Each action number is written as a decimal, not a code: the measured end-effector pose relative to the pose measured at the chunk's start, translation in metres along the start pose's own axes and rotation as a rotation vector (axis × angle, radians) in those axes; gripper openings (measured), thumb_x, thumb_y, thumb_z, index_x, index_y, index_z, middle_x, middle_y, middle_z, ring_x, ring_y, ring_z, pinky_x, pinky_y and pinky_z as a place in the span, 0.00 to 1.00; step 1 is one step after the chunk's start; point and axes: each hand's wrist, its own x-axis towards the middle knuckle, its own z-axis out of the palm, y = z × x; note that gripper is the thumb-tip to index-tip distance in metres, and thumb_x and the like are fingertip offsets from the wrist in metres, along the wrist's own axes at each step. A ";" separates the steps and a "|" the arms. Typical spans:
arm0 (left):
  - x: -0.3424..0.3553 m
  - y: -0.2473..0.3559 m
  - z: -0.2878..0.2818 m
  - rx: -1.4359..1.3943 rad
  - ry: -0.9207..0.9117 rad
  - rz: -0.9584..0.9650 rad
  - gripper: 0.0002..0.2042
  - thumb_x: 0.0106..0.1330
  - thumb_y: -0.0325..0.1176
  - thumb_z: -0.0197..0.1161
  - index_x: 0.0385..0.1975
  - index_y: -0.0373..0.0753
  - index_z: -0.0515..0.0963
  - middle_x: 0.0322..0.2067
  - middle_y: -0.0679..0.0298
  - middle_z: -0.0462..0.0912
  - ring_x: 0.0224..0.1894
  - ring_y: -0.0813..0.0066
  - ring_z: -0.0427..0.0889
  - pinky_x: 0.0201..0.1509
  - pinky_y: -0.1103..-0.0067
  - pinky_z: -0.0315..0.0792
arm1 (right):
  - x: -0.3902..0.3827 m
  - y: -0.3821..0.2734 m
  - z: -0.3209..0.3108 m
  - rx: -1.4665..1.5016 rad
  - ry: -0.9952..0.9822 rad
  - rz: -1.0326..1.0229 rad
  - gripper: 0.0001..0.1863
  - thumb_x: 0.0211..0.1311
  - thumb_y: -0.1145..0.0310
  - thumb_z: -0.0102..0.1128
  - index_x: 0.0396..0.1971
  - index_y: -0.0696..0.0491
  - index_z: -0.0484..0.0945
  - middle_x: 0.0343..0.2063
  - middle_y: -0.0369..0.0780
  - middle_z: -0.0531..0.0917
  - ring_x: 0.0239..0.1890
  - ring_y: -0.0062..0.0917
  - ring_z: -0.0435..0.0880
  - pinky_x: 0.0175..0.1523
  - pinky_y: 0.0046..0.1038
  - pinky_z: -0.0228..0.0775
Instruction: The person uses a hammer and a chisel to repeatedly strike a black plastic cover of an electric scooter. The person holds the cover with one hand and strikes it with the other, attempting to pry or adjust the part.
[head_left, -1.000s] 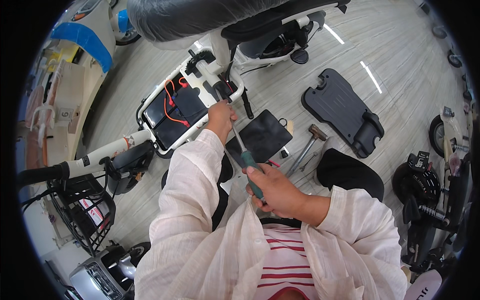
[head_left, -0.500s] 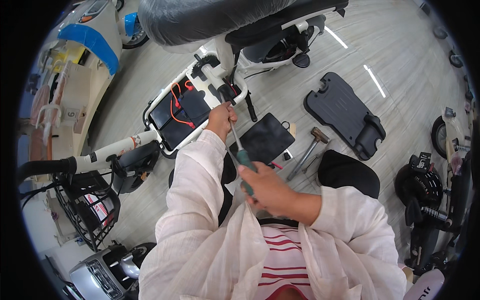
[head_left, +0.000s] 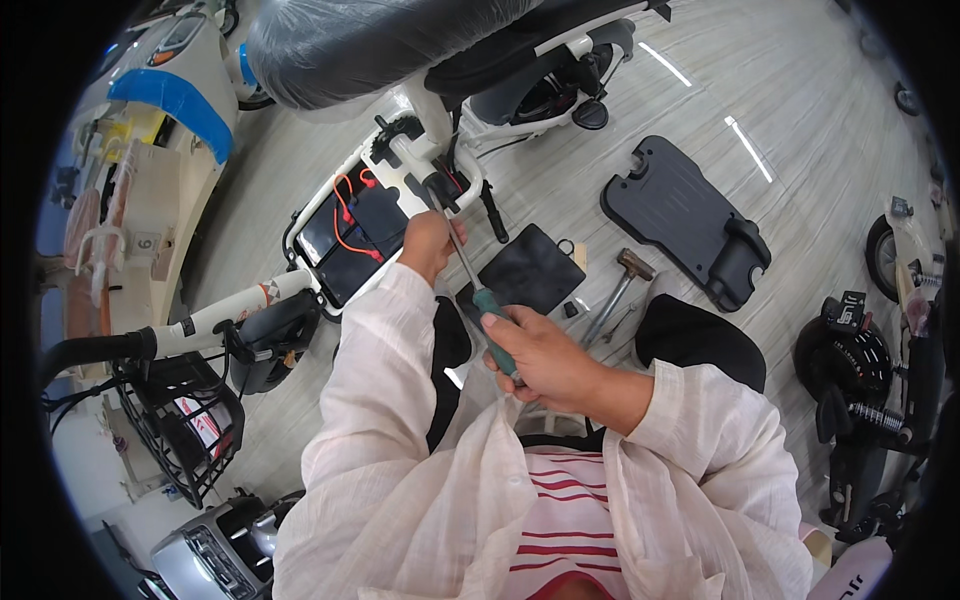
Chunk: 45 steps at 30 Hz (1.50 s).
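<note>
My right hand (head_left: 548,365) is closed around the green handle of a screwdriver (head_left: 488,318). Its metal shaft slants up and away to the black end part (head_left: 440,192) of a white electric bike's frame. My left hand (head_left: 430,243) is closed right beside the shaft's far end, just below that black part; what its fingers grip is hidden. In the white frame (head_left: 307,208), to the left of this spot, lie black battery blocks (head_left: 375,215) joined by orange wires (head_left: 343,228).
On the floor lie a dark flat panel (head_left: 532,270), a hammer (head_left: 622,288) and a black moulded cover (head_left: 690,220). A plastic-wrapped seat (head_left: 370,50) overhangs the far side. A basket (head_left: 185,420) stands left; wheels and dark scooter parts (head_left: 850,360) line the right.
The view has shifted slightly. My right hand has turned a little around the screwdriver handle and looks sharper now. My left hand stays beside the far end of the shaft.
</note>
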 end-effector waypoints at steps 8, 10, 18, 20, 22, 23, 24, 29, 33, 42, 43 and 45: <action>-0.170 0.032 -0.040 1.282 -0.454 1.198 0.38 0.45 0.18 0.58 0.65 0.38 0.63 0.64 0.47 0.63 0.63 0.45 0.65 0.67 0.64 0.61 | 0.013 0.010 0.018 -0.022 0.018 -0.107 0.28 0.70 0.43 0.45 0.39 0.58 0.63 0.24 0.39 0.73 0.16 0.21 0.74 0.15 0.22 0.58; -0.193 0.027 -0.044 1.204 -0.632 1.209 0.42 0.43 0.23 0.63 0.67 0.39 0.60 0.64 0.47 0.63 0.65 0.45 0.64 0.68 0.64 0.60 | 0.015 0.017 0.022 -0.086 0.081 -0.197 0.31 0.70 0.40 0.42 0.37 0.60 0.65 0.24 0.40 0.73 0.15 0.21 0.74 0.14 0.24 0.59; -0.192 -0.008 -0.062 0.885 -0.784 1.073 0.51 0.37 0.33 0.76 0.68 0.37 0.57 0.63 0.52 0.65 0.64 0.53 0.68 0.66 0.69 0.64 | 0.025 0.037 0.028 -0.461 0.243 -0.605 0.43 0.72 0.36 0.26 0.43 0.70 0.70 0.39 0.59 0.78 0.47 0.49 0.77 0.56 0.38 0.66; -0.189 -0.011 -0.063 0.926 -0.739 1.073 0.50 0.36 0.34 0.78 0.66 0.37 0.60 0.63 0.52 0.67 0.63 0.54 0.68 0.65 0.69 0.65 | 0.028 0.038 0.025 -0.526 0.256 -0.698 0.41 0.72 0.38 0.26 0.42 0.68 0.71 0.40 0.57 0.78 0.46 0.48 0.78 0.54 0.38 0.68; -0.187 -0.014 -0.062 0.907 -0.625 1.198 0.41 0.39 0.30 0.77 0.59 0.37 0.67 0.57 0.53 0.72 0.58 0.54 0.73 0.61 0.69 0.69 | 0.032 0.037 0.018 -0.593 0.191 -0.651 0.39 0.73 0.40 0.26 0.42 0.65 0.73 0.38 0.55 0.80 0.44 0.48 0.79 0.52 0.39 0.68; -0.185 -0.015 -0.061 0.895 -0.564 1.259 0.36 0.41 0.28 0.76 0.56 0.37 0.70 0.54 0.53 0.75 0.55 0.55 0.76 0.58 0.69 0.71 | 0.034 0.036 0.014 -0.626 0.156 -0.626 0.37 0.74 0.41 0.26 0.42 0.63 0.73 0.37 0.53 0.80 0.43 0.47 0.79 0.51 0.39 0.69; -0.183 -0.016 -0.059 0.883 -0.503 1.318 0.32 0.43 0.27 0.76 0.53 0.37 0.73 0.51 0.53 0.78 0.53 0.55 0.78 0.56 0.68 0.73 | 0.034 0.035 0.012 -0.583 0.130 -0.614 0.36 0.75 0.42 0.26 0.42 0.62 0.74 0.35 0.50 0.80 0.40 0.42 0.79 0.49 0.36 0.69; -0.181 -0.013 -0.045 0.824 -0.470 1.479 0.21 0.43 0.20 0.74 0.39 0.36 0.75 0.42 0.53 0.82 0.43 0.54 0.83 0.46 0.69 0.78 | 0.076 0.042 -0.050 -0.633 0.462 -0.747 0.29 0.75 0.48 0.30 0.37 0.57 0.76 0.32 0.51 0.81 0.37 0.50 0.80 0.46 0.42 0.71; -0.180 -0.006 -0.057 0.838 -0.455 1.529 0.19 0.42 0.18 0.71 0.36 0.36 0.74 0.37 0.54 0.82 0.37 0.55 0.84 0.40 0.69 0.80 | 0.160 0.080 -0.195 -0.902 1.069 -0.456 0.23 0.67 0.53 0.48 0.31 0.60 0.79 0.32 0.54 0.82 0.39 0.52 0.81 0.44 0.45 0.71; -0.164 0.004 -0.076 0.862 -0.536 1.527 0.14 0.42 0.22 0.70 0.30 0.38 0.74 0.32 0.57 0.81 0.31 0.58 0.84 0.27 0.73 0.79 | 0.213 0.192 -0.390 -0.689 1.150 0.305 0.23 0.54 0.54 0.63 0.37 0.61 0.81 0.41 0.55 0.83 0.48 0.48 0.82 0.53 0.39 0.73; -0.164 0.005 -0.075 0.864 -0.534 1.538 0.14 0.43 0.23 0.70 0.30 0.38 0.74 0.32 0.57 0.81 0.31 0.58 0.84 0.27 0.73 0.79 | 0.217 0.194 -0.387 -0.735 1.222 0.240 0.24 0.54 0.54 0.65 0.38 0.62 0.80 0.38 0.54 0.84 0.42 0.47 0.84 0.48 0.39 0.75; -0.162 0.005 -0.074 0.866 -0.541 1.547 0.14 0.44 0.24 0.70 0.30 0.38 0.74 0.32 0.58 0.81 0.31 0.59 0.84 0.27 0.74 0.79 | 0.223 0.193 -0.383 -0.732 1.307 0.190 0.25 0.53 0.56 0.67 0.41 0.63 0.77 0.37 0.54 0.84 0.41 0.47 0.85 0.47 0.39 0.76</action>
